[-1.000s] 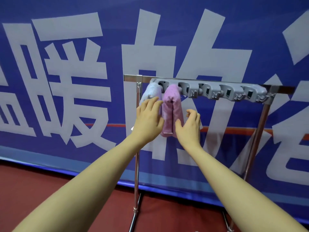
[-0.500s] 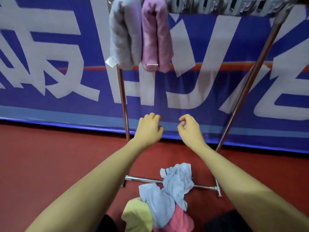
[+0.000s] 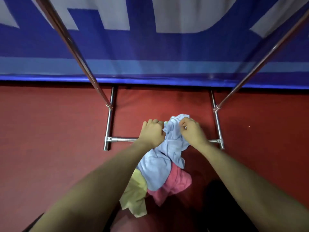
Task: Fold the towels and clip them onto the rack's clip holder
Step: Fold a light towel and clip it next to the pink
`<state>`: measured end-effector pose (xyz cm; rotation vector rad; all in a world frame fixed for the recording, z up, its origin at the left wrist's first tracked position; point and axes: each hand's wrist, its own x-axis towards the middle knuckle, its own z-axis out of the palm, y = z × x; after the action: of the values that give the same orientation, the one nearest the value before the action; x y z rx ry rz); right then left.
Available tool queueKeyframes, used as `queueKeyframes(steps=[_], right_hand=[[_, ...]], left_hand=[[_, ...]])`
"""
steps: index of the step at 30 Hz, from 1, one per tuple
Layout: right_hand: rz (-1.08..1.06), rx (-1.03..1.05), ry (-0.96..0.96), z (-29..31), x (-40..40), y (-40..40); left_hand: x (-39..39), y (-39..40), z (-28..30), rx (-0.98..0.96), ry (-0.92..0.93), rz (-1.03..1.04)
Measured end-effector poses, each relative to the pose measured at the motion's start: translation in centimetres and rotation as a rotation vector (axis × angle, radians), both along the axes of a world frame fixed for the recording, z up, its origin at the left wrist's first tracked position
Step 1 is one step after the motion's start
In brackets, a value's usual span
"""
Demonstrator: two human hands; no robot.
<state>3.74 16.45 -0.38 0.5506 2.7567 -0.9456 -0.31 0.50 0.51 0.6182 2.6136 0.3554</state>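
Both hands, left hand [image 3: 151,133] and right hand [image 3: 192,131], grasp the blue towel [image 3: 168,148].

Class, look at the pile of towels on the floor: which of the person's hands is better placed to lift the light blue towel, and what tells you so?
The right hand, probably. Its curled fingers are at the top edge of the light blue towel. The left hand hovers beside it with curled fingers.
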Motion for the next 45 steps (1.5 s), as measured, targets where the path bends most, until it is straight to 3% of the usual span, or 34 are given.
queueKeyframes(steps=[10,17,21,27,31,45], right_hand=[[0.194,0.111,-0.275,-14.2,0.7,4.0],[0.256,0.306,-0.197,-20.3,1.9,3.8],[0.197,0.329,0.006,-18.2,1.6,3.1],[0.075,0.022,0.171,-10.7,0.8,2.7],[-0.074,-0.189,0.264,-3.7,0.5,1.5],[-0.133,-0.291,0.645,22.0,4.0,-3.8]], left_hand=[[-1.2,4.2,-13.8,-0.055,-0.210,-0.097],[-0.5,5.7,-18.3,-0.054,-0.319,-0.131],[-0.4,5.7,-18.1,-0.037,-0.330,-0.123],[0.0,5.3,-12.5,0.119,-0.294,-0.028],[-0.1,4.5,-5.5,0.351,-0.306,0.090],[5.5,-1.1,20.5,0.681,-0.089,0.138]])
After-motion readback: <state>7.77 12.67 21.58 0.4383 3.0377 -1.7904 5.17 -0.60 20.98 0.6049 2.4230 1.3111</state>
